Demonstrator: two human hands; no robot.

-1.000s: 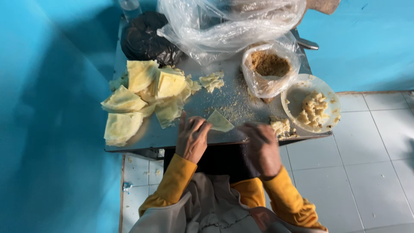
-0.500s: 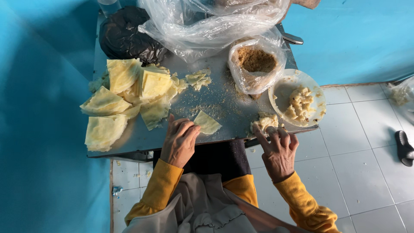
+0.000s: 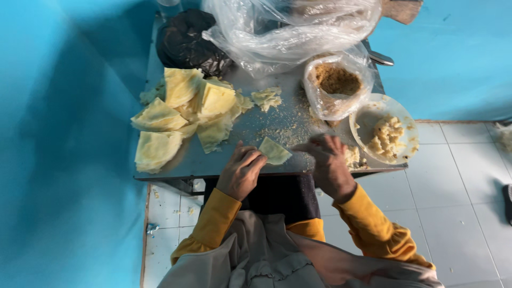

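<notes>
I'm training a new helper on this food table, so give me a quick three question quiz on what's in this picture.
1. True or false: the left hand touches the folded wrapper.
2. Which holds brown crumbs: A the white bowl, B the small clear bag, C the black bag?
3. On which side of the metal table does the stack of yellow wrappers lie?

Key: 1 true. 2 B. 3 the person's left; the right hand is opposite.

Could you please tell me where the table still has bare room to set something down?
Bare strip along the near table edge, between the wrapper pile and left hand. A crumb-dusted patch lies between the pile and crumb bag. The back, under the plastic bags, and the right side by the bowl are crowded.
</notes>
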